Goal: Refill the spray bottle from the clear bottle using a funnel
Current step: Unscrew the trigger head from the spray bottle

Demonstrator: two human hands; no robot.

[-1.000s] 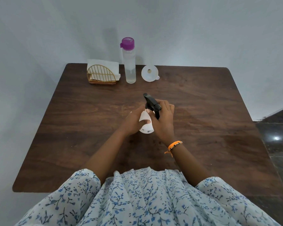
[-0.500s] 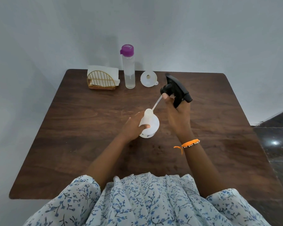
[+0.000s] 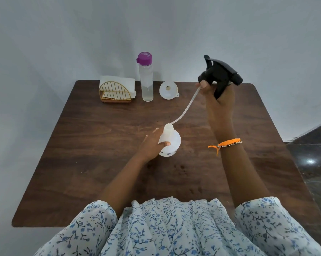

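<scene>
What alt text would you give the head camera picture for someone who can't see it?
The right hand lifts a black spray head, its dip tube trailing to the neck of a white spray bottle held by the left hand. A clear bottle, funnel and napkin holder stand behind.
</scene>
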